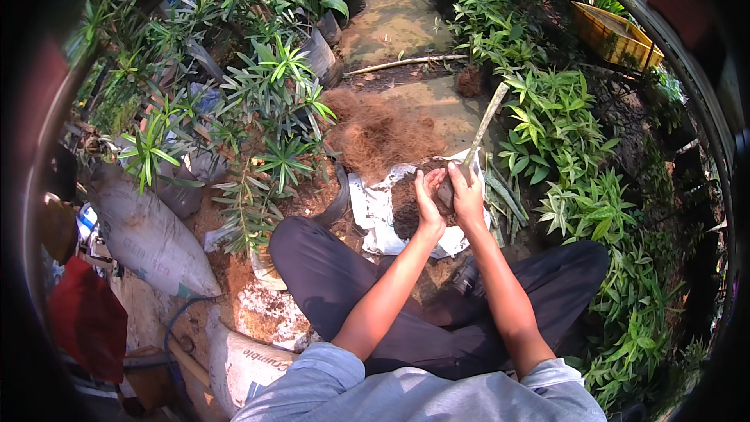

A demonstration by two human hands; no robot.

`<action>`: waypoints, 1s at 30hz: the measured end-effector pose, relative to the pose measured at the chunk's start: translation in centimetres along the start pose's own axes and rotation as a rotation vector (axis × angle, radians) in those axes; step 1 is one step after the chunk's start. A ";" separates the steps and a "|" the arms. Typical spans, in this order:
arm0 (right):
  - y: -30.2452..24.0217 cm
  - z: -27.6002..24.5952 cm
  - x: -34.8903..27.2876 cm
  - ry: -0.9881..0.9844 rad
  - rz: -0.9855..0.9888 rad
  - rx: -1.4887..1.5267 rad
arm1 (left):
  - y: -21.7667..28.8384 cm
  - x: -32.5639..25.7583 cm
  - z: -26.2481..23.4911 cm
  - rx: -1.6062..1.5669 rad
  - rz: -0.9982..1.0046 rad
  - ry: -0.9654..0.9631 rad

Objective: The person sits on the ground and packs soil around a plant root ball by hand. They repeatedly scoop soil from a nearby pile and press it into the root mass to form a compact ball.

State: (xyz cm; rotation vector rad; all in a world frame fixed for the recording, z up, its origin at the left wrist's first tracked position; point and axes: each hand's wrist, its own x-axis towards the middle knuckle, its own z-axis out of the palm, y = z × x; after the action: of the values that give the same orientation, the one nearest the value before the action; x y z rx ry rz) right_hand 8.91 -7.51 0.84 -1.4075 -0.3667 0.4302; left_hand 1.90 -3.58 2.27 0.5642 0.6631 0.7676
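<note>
My left hand (430, 205) and my right hand (468, 202) are cupped toward each other in front of my crossed legs. Pressed between the palms is a dark soil clump (445, 194), partly hidden by the fingers. A bare greenish-brown plant cutting (486, 125) slants up and to the right from the clump, its lower end beside my right thumb and fingers. Under the hands, a white sack (367, 211) lies spread with loose dark soil (405, 202) on it. A heap of brown coconut fibre (379, 131) lies just beyond the sack.
Leafy potted plants (266, 109) crowd the left side, and green plants (562, 125) line the right. Several long green cuttings (506, 197) lie right of the sack. Full white sacks (148, 230) rest at the left. A yellow crate (616, 35) stands far right. A thin stick (406, 63) crosses the path.
</note>
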 end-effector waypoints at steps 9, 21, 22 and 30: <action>-3.9 -0.4 0.0 -0.339 0.148 0.204 | 2.6 0.8 -0.4 -0.203 -0.316 -0.049; -4.4 -1.2 0.3 -0.407 -0.223 0.042 | 3.2 0.5 -0.4 -0.263 -0.530 -0.275; -4.8 -1.1 0.0 -0.432 -0.198 0.126 | 3.5 0.3 -0.2 -0.260 -0.573 -0.348; -2.8 -0.5 -0.5 -0.327 0.075 0.238 | 2.8 -1.5 0.6 -0.446 -0.561 -0.185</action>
State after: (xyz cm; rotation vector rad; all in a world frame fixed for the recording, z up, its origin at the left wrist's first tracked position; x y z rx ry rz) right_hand 8.95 -8.49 3.55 -1.1210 -0.5108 0.7448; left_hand 0.27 -3.21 5.07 0.0264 0.4262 0.3093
